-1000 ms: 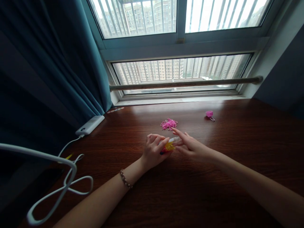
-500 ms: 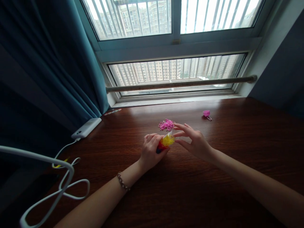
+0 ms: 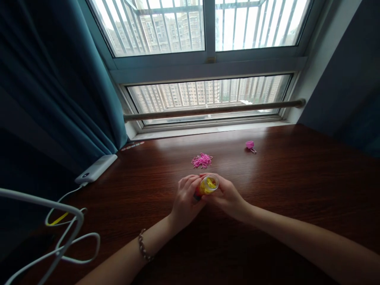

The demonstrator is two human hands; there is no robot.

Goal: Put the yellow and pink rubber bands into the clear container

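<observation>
Clear little jar (image 3: 208,185) of yellow rubber bands sits between my 2 hands, just above the desk (image 3: 297,178), its open mouth tipped up toward me. My left hand (image 3: 186,200) wraps its lower part, fingers curled around a darker, reddish base. My right hand (image 3: 227,194) closes on it from the other side, thumb and fingers at the rim, so both hands are together and clamped on the jar. Just beyond lies a pile of pink bands (image 3: 202,160), and farther right a small pink cap (image 3: 249,145). A white power bank (image 3: 95,169) rests by the curtain.
</observation>
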